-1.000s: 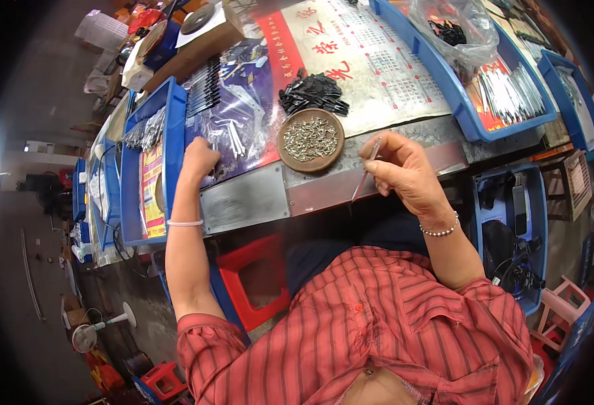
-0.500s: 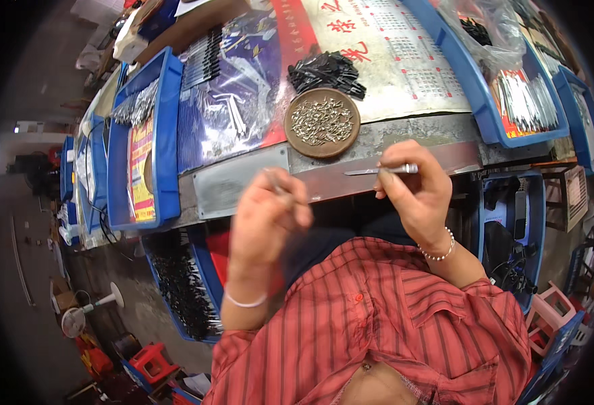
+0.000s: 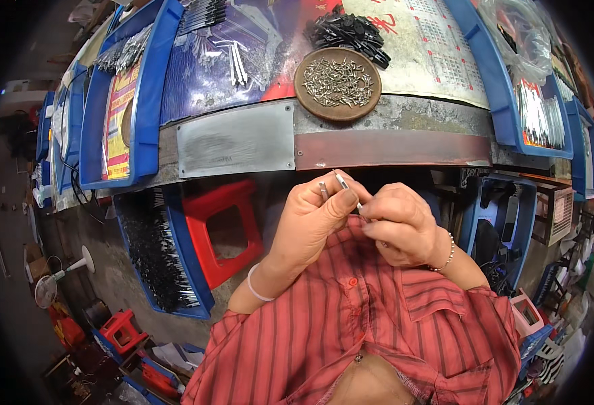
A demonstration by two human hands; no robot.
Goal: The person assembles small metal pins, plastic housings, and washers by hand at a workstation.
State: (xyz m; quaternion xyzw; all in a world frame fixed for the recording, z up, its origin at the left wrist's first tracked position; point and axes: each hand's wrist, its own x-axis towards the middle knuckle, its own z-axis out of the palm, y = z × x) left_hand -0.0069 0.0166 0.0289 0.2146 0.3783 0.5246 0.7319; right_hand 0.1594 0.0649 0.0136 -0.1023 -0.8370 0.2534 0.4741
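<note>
- Evidently, your left hand [image 3: 317,219] is pinching a slim metal piece [image 3: 341,180] between its fingers near mid-frame, probably for steadiness.
- Your right hand [image 3: 405,226] is curling close to its lower end, finger grip unclear.
- Upper centre, a round dish [image 3: 337,113] is sitting nearby, perhaps for easy reach.

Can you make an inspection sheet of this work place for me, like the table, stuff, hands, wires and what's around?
Surface: bench worn and grey, partly under printed sheets.
Things in use: slim silver piece in the fingers; dish full of metal bits.
Clutter: black parts heaped behind the dish; blue trays at both sides.
Hands: left hand pinches the silver piece; right hand at its lower end, grip partly hidden.
Cables: black cord hangs at the bench's left.
Surroundings: red stool below the bench; fan farther left.
</note>
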